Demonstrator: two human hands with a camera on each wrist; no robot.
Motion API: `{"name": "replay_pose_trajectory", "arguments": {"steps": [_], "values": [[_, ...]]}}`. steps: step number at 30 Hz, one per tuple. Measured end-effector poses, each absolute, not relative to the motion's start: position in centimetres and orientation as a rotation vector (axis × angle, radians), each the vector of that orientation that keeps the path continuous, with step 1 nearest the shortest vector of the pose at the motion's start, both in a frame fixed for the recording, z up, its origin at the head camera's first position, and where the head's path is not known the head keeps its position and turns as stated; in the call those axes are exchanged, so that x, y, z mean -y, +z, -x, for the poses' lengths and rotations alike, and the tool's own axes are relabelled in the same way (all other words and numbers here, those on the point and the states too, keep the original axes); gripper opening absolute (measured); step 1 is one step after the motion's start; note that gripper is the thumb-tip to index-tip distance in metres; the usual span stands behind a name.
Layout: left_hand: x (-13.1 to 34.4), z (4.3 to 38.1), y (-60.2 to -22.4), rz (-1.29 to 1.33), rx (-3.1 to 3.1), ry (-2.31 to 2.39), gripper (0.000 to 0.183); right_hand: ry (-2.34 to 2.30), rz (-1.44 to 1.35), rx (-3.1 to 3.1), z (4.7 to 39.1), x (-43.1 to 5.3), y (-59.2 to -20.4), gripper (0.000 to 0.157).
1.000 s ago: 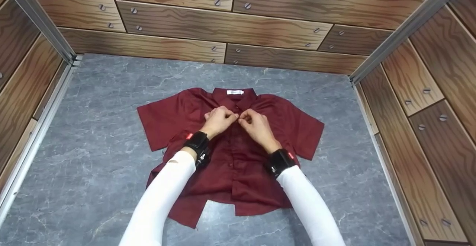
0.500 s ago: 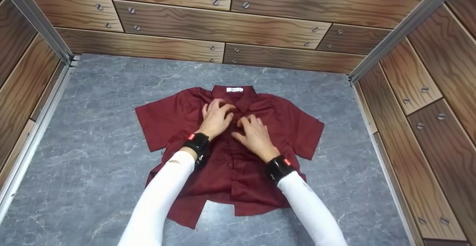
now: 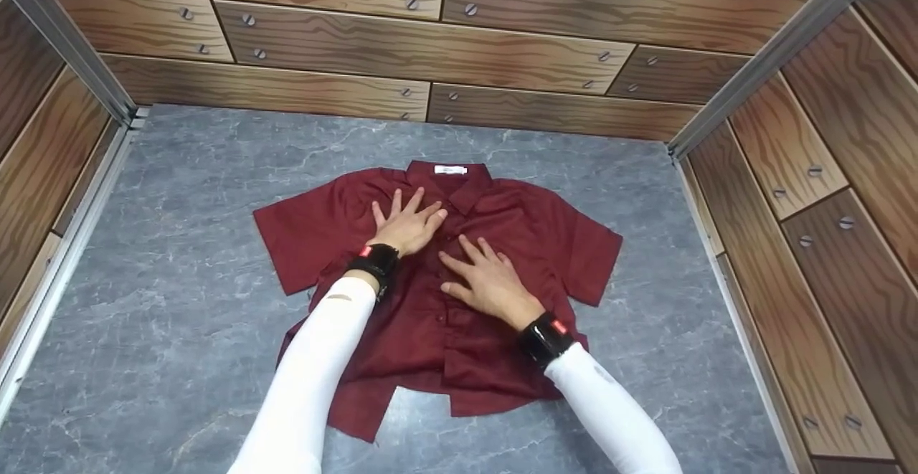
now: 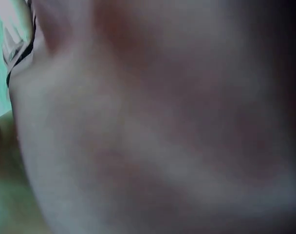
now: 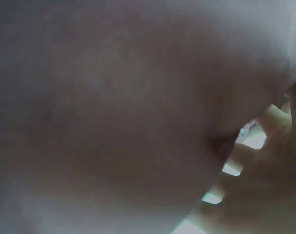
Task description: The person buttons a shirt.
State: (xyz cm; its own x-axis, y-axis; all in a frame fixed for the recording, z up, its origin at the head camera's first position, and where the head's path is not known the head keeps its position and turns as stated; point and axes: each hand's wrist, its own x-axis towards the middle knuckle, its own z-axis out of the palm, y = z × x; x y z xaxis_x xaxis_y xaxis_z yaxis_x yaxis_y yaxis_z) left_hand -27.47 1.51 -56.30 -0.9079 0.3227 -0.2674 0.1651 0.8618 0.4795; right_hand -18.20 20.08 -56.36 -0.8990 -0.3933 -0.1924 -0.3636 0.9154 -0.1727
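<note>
A dark red short-sleeved shirt (image 3: 401,345) lies front up, its collar (image 3: 470,191) at the far side with a white label (image 3: 450,170) inside. My left hand (image 3: 407,226) is spread over the chest just left of the button placket, fingers straight and pointing away. Lower and to the right, my right hand (image 3: 491,280) is spread across the front, its fingertips near the placket. Neither hand holds anything. A small button (image 3: 439,318) shows lower down the front. Blurred palm skin fills most of both wrist views.
Under the shirt is a grey marbled surface (image 3: 179,244). Wood-patterned panels (image 3: 323,36) wall the back and both sides, with metal corner posts (image 3: 782,65). The shirt's hem is split and uneven near the front.
Both hands were pinching at the placket below the collar a second ago. They let go, the fingers spread, and the hands moved apart, the right one coming nearer.
</note>
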Motion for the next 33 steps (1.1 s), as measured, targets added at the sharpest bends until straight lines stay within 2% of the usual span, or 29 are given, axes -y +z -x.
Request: {"name": "replay_pose_trajectory", "arguments": {"steps": [6,12,16,21,26,30,33], "values": [[-0.9,27.6,-56.2,-0.38,-2.72,0.559,0.06,-0.206,0.612,-2.766,17.7,-19.9,-55.5,0.058],[0.2,26.9,-56.2,-0.436,-2.777,0.573,0.078,-0.354,0.608,-2.853,19.2,-21.1,-54.4,0.049],[1.4,26.2,-56.1,-0.464,-2.821,0.59,0.088,-0.354,0.473,-3.0,21.2,-22.8,-54.1,0.044],[3.2,25.0,-56.3,-0.458,-2.751,0.472,0.099,-0.331,0.264,-2.885,22.9,-24.6,-54.9,0.052],[4.2,24.5,-56.4,-0.451,-2.681,0.35,0.11,-0.262,0.186,-2.772,23.7,-25.4,-55.9,0.059],[4.4,24.9,-56.3,-0.428,-2.7,0.336,0.109,-0.243,0.2,-2.777,24.3,-25.6,-56.0,0.061],[4.3,25.2,-56.6,-0.406,-2.704,0.408,0.093,-0.26,0.211,-2.772,24.4,-25.8,-55.9,0.063]]}}
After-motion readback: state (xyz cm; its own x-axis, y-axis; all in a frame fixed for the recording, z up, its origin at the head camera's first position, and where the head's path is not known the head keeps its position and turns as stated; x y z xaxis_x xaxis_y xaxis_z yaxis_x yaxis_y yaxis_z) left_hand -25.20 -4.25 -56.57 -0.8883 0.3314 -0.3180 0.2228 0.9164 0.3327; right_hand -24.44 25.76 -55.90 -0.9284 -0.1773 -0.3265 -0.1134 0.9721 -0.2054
